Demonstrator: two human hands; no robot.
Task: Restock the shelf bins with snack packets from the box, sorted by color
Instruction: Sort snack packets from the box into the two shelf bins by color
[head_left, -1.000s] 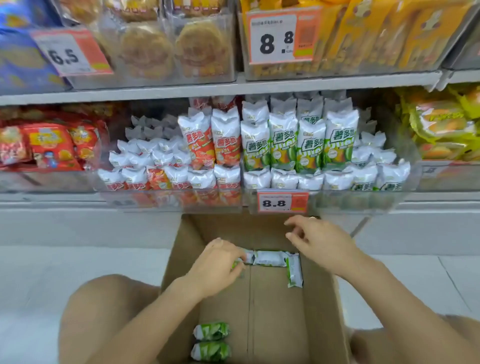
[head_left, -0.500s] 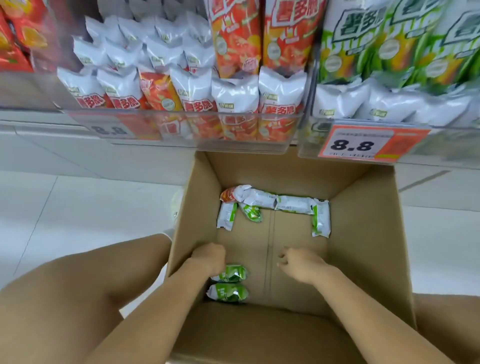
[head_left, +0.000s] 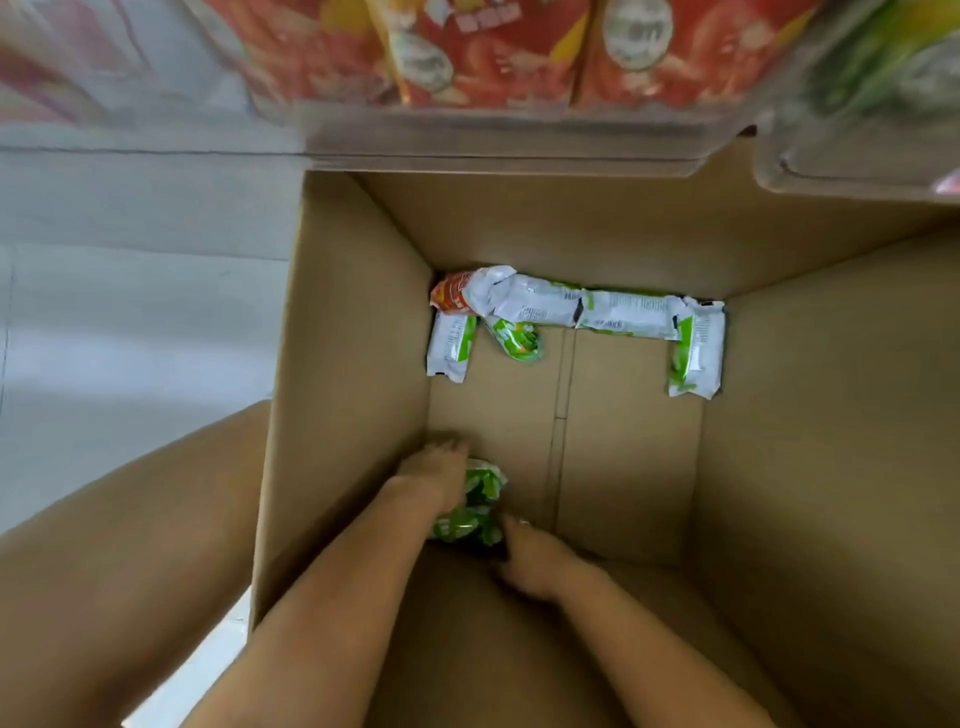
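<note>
Snack packets (head_left: 571, 312) are lying along the far wall of the cardboard box (head_left: 353, 322), down on its bottom: a red packet (head_left: 451, 295) in the far left corner, partly under a white-backed one, two white-and-green packets lying end to end across the far wall, one green packet (head_left: 451, 345) pointing toward the camera at the left wall, a small crumpled green one (head_left: 517, 340) just beside it, and another green packet (head_left: 696, 353) pointing toward the camera near the right wall. Two more green packets (head_left: 475, 506) are sitting at the near left of the box floor, bunched together between both hands. Left hand (head_left: 434, 480) is reaching down inside the box and lying over the packets from the left, fingers curling onto them, so the grip looks like it is closing on the green packets. Right hand (head_left: 535, 561) is coming in from the near side, fingertips touching the lower packet; whether that grip is pinching it or just pressing, cannot tell, view is blurry. Shelf bins (head_left: 519, 130) are hanging over the far edge of the box, blurred, with red packets (head_left: 493, 52) in the middle and green ones (head_left: 883, 67) at the right. A bare knee (head_left: 130, 545) is showing left of the box, over a pale floor (head_left: 130, 312).
</note>
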